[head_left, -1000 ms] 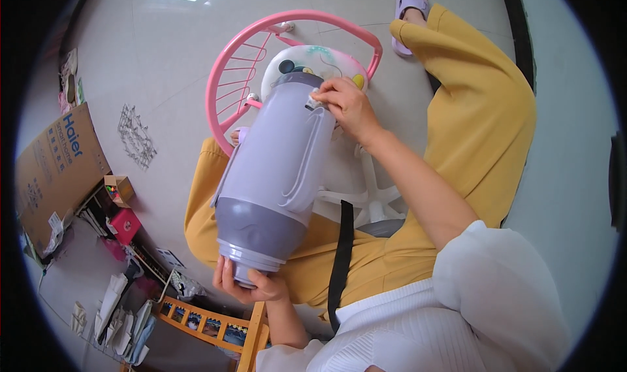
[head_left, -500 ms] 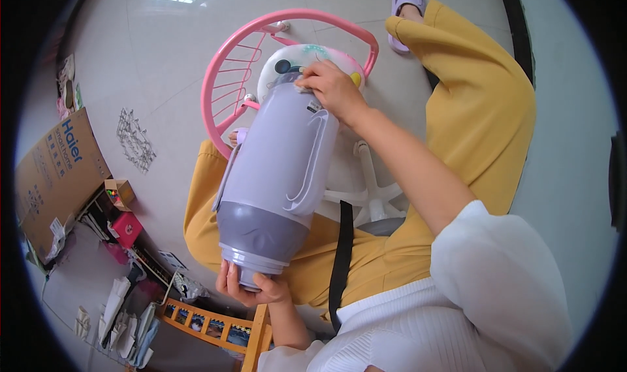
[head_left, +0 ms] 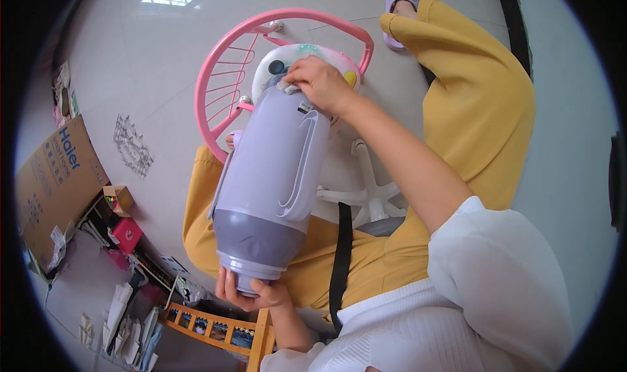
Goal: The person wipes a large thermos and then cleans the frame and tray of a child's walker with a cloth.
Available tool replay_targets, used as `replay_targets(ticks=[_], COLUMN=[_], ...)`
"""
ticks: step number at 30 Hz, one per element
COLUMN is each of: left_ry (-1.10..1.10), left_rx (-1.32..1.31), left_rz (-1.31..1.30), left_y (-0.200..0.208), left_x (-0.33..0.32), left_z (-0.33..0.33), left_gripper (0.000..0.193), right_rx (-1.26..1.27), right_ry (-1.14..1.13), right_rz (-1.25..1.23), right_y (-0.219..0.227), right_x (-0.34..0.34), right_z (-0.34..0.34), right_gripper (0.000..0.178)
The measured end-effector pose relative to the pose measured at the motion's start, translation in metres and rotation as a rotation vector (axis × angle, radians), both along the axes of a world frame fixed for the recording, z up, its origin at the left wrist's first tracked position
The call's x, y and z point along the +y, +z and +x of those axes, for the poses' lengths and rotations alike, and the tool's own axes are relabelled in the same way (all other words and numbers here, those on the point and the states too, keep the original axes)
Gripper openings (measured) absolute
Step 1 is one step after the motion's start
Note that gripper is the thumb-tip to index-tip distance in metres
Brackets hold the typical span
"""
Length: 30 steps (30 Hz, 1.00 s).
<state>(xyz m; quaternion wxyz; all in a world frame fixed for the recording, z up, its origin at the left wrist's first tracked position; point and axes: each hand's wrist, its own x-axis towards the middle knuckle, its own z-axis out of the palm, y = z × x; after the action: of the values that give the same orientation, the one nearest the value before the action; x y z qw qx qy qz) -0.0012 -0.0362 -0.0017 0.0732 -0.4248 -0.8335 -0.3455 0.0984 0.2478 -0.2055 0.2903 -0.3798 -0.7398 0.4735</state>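
A large lilac thermos flask with a darker purple shoulder lies tilted across my lap. Its base points away from me, and its neck points toward me. My left hand is closed around the narrow neck end, fingers on one side and thumb on the other. At the far end my right hand pinches a crumpled whitish cloth against the flask's side near the base. A curved side handle faces up on the flask. The base end rests over a white patterned seat.
A pink-railed child's chair with casters stands beyond the flask. White chair legs show between my knees. At left are a cardboard box, a pink box and hanging papers or cloths. A wooden frame is near my left arm.
My right hand has slid slightly left along the flask's far end with the cloth. The flask has shifted a little left; my left hand keeps its hold on the neck.
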Motion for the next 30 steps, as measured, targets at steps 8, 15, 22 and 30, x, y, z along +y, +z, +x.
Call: replay_targets(ticks=[8, 15, 22, 30], left_ry=[-0.019, 0.017, 0.0, 0.051], left_rx=[0.041, 0.026, 0.036, -0.003], left_rz=[-0.024, -0.014, -0.009, 0.004], left_y=[0.006, 0.003, 0.004, 0.005], left_x=[0.001, -0.001, 0.002, 0.004], left_z=[-0.001, 0.002, 0.002, 0.002], left_gripper=[0.041, 0.042, 0.043, 0.043], right_rx=[-0.043, 0.242, 0.087, 0.108], right_ry=[-0.179, -0.171, -0.174, -0.386], right_rz=[-0.007, -0.402, -0.247, -0.493], right_y=[0.018, 0.023, 0.028, 0.028], right_x=[-0.045, -0.027, -0.063, -0.065], right_z=[0.04, 0.03, 0.044, 0.055], right_gripper=[0.022, 0.027, 0.027, 0.021])
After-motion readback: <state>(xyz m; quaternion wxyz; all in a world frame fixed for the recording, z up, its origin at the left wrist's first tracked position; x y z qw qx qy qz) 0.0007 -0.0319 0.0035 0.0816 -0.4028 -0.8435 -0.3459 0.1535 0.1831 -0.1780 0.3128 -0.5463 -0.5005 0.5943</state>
